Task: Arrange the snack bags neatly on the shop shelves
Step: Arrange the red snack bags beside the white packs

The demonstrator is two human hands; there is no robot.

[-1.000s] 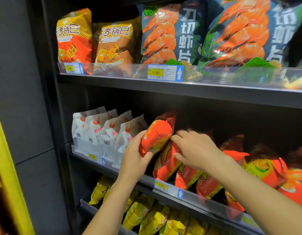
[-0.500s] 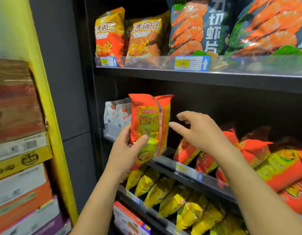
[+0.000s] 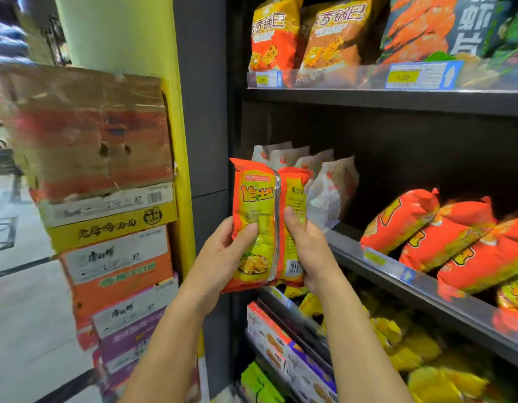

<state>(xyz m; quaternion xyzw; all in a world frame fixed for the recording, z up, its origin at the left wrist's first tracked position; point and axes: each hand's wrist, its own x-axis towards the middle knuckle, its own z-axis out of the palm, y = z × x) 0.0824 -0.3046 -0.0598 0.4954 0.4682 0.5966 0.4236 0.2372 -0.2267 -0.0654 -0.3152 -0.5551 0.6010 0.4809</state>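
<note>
An orange and yellow snack bag [image 3: 265,205] stands upright in front of the shelf's left end, its back seam facing me. My left hand [image 3: 223,257] grips its lower left side and my right hand [image 3: 308,251] grips its lower right side. Behind it, white snack bags [image 3: 330,184] stand on the middle shelf [image 3: 426,292]. Further right on that shelf lie several matching orange bags [image 3: 443,237], leaning to the left. A dark gap separates the white bags from the orange ones.
The top shelf holds orange-yellow bags [image 3: 298,39] and large shrimp-chip bags [image 3: 443,27] behind price tags. Yellow bags [image 3: 403,338] and boxed goods [image 3: 284,344] fill the lower shelves. Stacked cartons [image 3: 106,199] stand at left beside a yellow pillar [image 3: 130,36].
The orange bag came off the middle shelf in my left hand and moved left and outward. My right hand left the shelf's bags and took hold of its right side. My view swung left.
</note>
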